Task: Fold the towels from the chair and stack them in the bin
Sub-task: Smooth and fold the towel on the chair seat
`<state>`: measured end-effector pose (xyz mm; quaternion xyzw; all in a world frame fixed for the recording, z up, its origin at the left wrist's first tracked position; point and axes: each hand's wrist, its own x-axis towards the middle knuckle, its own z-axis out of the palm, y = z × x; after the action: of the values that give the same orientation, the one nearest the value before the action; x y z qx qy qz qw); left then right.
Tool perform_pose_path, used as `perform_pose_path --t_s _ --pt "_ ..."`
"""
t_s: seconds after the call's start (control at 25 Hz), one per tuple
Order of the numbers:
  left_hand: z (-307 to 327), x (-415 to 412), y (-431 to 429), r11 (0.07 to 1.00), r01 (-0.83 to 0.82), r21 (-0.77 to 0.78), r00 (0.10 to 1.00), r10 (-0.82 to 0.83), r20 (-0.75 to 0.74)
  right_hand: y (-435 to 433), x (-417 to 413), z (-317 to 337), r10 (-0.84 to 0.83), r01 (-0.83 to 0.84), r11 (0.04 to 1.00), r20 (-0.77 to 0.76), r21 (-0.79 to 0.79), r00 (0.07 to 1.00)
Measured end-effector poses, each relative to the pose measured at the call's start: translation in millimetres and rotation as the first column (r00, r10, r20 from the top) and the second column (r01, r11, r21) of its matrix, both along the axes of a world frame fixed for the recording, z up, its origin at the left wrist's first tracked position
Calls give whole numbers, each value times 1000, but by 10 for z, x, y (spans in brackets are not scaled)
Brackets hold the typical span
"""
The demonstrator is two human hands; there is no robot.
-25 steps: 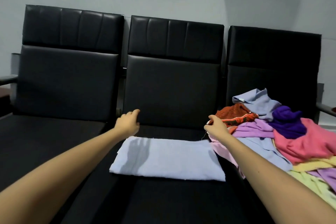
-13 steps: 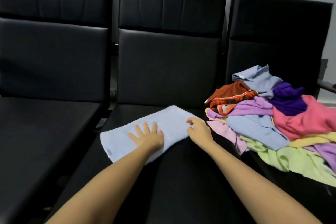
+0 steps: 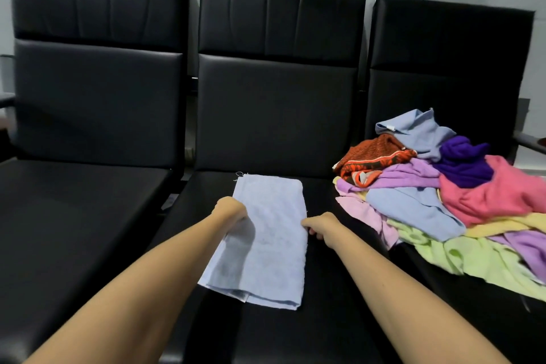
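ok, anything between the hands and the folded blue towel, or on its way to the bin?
Nothing: left hand and right hand grip the folded blue towel at its side edges. The unfolded pile lies apart, on the right seat. No bin in view, so that path cannot be judged.

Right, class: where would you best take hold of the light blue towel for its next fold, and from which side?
Probably the two near corners, from the person's side: the light blue towel lies as a long strip running away from them, so lifting that end over halves it.
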<state>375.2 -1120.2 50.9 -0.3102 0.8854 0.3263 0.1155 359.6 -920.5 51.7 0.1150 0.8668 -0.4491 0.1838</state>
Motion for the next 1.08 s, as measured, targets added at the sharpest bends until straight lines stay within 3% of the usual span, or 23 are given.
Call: perform_pose_path --t_s 0.12,0.2,0.32,0.44,0.56,0.64,0.76,0.84,0.92,0.96,1.0,1.08 --pt "127 71 31 966 -52 252 997 36 67 -141 31 19 15 -9 998 93 -60 996" --pt "229 121 -36 926 -126 357 991 101 89 -149 11 59 -43 67 981 131 -184 991" --pt "424 59 -231 787 -170 593 974 227 -22 -76 -116 233 -107 124 914 67 -385 992" --pt "817 -5 -228 598 -32 801 935 301 -187 -90 -284 566 -128 53 823 -94 -565 987" --pt "1281 -29 -82 459 275 845 799 379 -466 -83 -415 946 -227 -67 669 -290 -741 930" --pt "1423 2 -37 334 432 838 712 444 -544 -26 -447 1115 -276 -155 572 -367 -805 888" --pt "1199 110 -97 410 522 748 719 261 -644 97 -340 991 -227 -190 544 -361 -817 904" --pt "791 231 -213 564 474 677 822 -7 -570 266 -164 639 -17 -136 686 -202 -715 979" --pt "435 413 -313 745 462 481 887 -379 -265 485 68 325 324 -271 879 73 -393 943" --pt "336 495 -361 783 489 385 860 -508 -59 570 166 245 412 -360 900 209 -247 887" --pt "300 577 -383 792 498 353 829 -554 76 629 238 205 427 -395 904 292 -165 856" --pt "349 623 -391 823 423 379 856 -501 132 634 279 244 364 -348 931 328 -109 872"
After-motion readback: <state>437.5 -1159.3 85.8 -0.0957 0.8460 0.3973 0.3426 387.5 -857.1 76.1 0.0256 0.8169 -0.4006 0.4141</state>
